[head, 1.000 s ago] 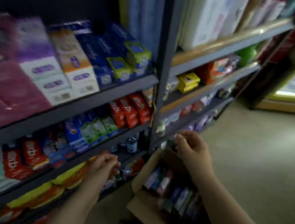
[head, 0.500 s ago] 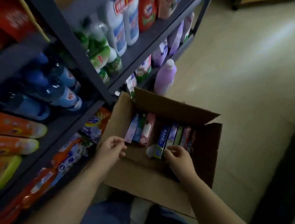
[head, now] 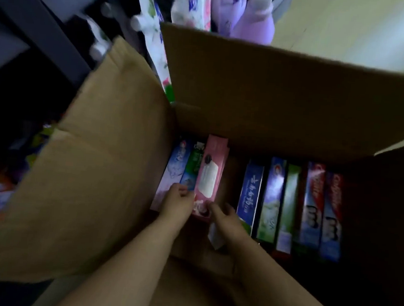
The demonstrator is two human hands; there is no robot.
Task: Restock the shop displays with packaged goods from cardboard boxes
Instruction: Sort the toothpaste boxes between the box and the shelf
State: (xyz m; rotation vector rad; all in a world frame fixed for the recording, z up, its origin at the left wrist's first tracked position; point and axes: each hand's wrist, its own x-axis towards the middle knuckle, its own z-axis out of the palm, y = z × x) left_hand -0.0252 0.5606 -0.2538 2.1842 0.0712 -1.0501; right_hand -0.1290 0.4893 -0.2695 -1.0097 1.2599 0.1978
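**Two hands on one pink carton, inside the open box**

Two hands reach down into the cardboard box [head: 287, 92]; left hand [head: 178, 203] and right hand [head: 224, 216] meet at the near end of a pink carton [head: 211, 175]; fingers of both curl onto that end, left from its left side, right from its right, so both grip it; how far the thumbs wrap cannot be made out in the dim light.

Pink carton stands higher than its neighbours, far end raised toward the box's far wall; just left of the left hand, a pale lilac carton [head: 174, 170] and a green carton [head: 192, 166] lie side by side, touching the pink one.

Right of the right hand, past a bare gap of box floor, a row of cartons on edge: dark blue carton [head: 250, 186] nearest, then a blue-and-green carton [head: 271, 198], a pale green carton [head: 288, 204], and two red-and-blue cartons [head: 323, 207] at the far right; all packed close together.

Small white slip [head: 215, 237] lies under the right wrist.

Box flaps open: a wide left flap [head: 92, 167] spreads left of the left forearm; far flap stands up beyond the hands.

Beyond the far flap, purple and floral packs [head: 247, 12] on the shelving; dark shelf frame [head: 43, 26] up and left of the hands; pale floor [head: 365, 30] at upper right.
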